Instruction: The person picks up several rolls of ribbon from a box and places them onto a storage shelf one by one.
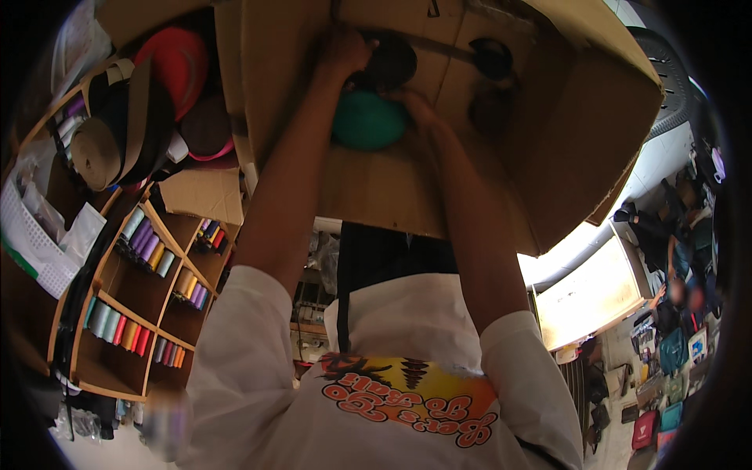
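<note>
Both arms reach up into a large open cardboard box (376, 196). My left hand (347, 52) is curled at the left side of a black roll (392, 61), which looks like wound strap or tape. Just below that lies a rounded green roll (368, 120). At the green roll's upper right is my right hand (415, 106), with its fingertips in the gap between the two rolls. Shade hides how its fingers are bent and whether they grip. Farther right in the box are another black roll (492, 59) and a dark round piece (491, 110).
On the left, a wooden shelf (153, 290) holds several thread spools in many colours. Above it are a brown and black roll (98, 153), a red roll (178, 70) and a white perforated basket (43, 239). At right are a bright panel (591, 294), bags and people.
</note>
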`<state>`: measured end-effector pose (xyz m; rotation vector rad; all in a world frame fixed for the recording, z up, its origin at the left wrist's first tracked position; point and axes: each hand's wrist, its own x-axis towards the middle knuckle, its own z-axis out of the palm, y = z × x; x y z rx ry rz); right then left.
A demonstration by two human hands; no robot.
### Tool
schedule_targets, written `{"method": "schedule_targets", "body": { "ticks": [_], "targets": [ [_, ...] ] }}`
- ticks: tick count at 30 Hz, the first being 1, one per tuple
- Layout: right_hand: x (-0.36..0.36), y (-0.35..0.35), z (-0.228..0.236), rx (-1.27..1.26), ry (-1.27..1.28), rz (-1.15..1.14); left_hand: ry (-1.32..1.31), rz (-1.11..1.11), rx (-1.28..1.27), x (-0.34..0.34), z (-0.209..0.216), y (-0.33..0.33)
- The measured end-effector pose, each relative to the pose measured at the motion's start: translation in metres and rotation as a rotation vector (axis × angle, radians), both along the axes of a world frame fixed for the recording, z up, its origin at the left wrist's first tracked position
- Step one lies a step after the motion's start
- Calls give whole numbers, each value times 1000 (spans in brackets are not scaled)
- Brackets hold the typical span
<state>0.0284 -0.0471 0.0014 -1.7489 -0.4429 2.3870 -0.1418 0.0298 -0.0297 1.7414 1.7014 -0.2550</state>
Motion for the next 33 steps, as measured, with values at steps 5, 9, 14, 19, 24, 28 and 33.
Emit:
{"method": "schedule_targets", "body": {
  "ticks": [5, 9, 14, 19, 24, 28, 33],
  "targets": [
    [28, -11, -47, -114, -2, -396, -258, 17, -440, 4, -10, 29],
    [13, 17, 8, -248, -62, -399, -404, 238, -374, -38, -59, 1],
    [68, 2, -12, 122, -82, 14, -414, 234, -312, -18, -43, 10],
    [115, 11, 57, 109, -167, -24, -139, 134, -34, -4, -19, -3],
    [160, -4, 152, 302, -345, -276, -317, 299, -2, 71, 69, 6],
    [177, -47, 235, 538, -309, -734, -1123, 636, -506, 163, 244, -24],
    [190, -116, 316, 851, -313, -1130, -1398, 257, -242, 241, 322, -77]
  ]
}}
